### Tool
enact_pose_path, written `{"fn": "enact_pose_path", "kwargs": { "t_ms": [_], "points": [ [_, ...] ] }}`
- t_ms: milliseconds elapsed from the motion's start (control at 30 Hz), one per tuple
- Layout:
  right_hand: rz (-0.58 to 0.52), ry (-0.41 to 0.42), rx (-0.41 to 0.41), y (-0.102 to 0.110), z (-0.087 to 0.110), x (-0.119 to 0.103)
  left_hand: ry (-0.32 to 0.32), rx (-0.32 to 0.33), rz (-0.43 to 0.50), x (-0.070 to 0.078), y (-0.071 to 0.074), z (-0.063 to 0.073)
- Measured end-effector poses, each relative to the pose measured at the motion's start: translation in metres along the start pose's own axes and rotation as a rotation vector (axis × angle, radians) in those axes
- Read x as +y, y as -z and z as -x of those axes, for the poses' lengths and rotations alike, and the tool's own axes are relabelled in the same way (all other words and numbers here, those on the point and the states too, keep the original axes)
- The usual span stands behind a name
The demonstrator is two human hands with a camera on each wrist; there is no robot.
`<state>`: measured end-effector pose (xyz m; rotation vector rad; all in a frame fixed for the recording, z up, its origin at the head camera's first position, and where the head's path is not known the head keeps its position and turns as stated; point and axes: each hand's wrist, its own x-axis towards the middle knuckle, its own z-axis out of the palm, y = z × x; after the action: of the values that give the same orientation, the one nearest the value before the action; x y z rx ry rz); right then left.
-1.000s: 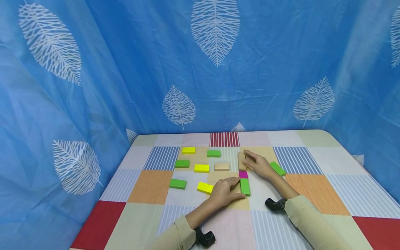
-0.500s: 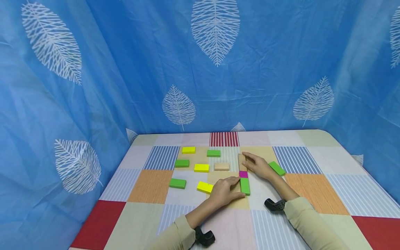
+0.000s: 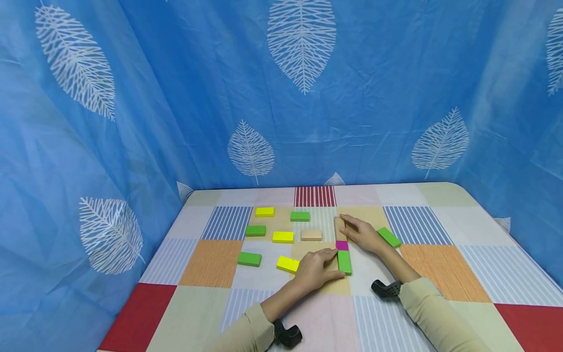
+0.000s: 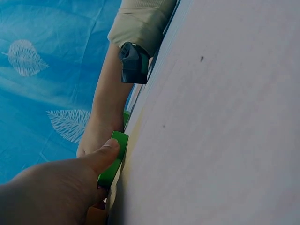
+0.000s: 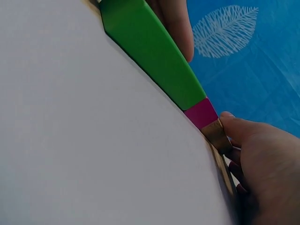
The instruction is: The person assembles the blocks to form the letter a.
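Observation:
A green block (image 3: 344, 262), a small magenta block (image 3: 342, 245) and a plain wooden block (image 3: 339, 229) lie end to end in a line on the patchwork cloth. My left hand (image 3: 313, 270) holds the green block from its left side, the thumb at its near end; the left wrist view shows that thumb pressed on the green block (image 4: 112, 161). At the far end of the line my right hand (image 3: 362, 233) grips the wooden block between thumb and fingers. In the right wrist view, the magenta block (image 5: 202, 112) touches both neighbours.
Left of the line lie several loose blocks, among them a yellow block (image 3: 288, 264), a green block (image 3: 249, 259) and a wooden block (image 3: 311, 235). Another green block (image 3: 389, 237) lies tilted beside my right forearm. A blue curtain (image 3: 352, 122) hangs behind the table.
My right hand has shifted slightly toward me with the wooden block, closer against the magenta block. The left hand and the green block stay nearly still.

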<state>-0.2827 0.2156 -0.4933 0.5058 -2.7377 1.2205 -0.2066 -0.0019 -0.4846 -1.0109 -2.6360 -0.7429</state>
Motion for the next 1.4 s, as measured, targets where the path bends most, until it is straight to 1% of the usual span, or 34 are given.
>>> {"fn": "enact_pose_path", "kwargs": {
  "t_ms": [233,600,767,933,1133,1233,1400],
  "points": [
    [0.007,-0.003,-0.011,-0.001,0.0,-0.001,-0.008,0.009,-0.002,-0.001,-0.001,0.0],
    [0.004,0.024,-0.007,0.0,0.0,-0.004,-0.003,0.001,-0.011,-0.001,-0.002,0.001],
    [-0.01,0.022,0.024,0.0,0.002,-0.005,0.003,-0.007,0.006,-0.002,0.0,0.001],
    [-0.036,0.016,0.04,0.0,0.014,-0.005,0.0,-0.017,0.026,-0.001,0.0,0.002],
    [-0.063,0.036,0.05,-0.003,0.033,-0.01,-0.003,-0.021,0.013,0.0,0.0,0.002],
    [-0.077,0.038,0.035,-0.004,0.038,-0.012,-0.005,-0.02,0.011,0.0,0.001,0.002],
    [-0.061,0.043,0.005,-0.004,0.043,-0.014,-0.004,-0.024,0.008,0.001,0.001,0.002]
  ]
}}
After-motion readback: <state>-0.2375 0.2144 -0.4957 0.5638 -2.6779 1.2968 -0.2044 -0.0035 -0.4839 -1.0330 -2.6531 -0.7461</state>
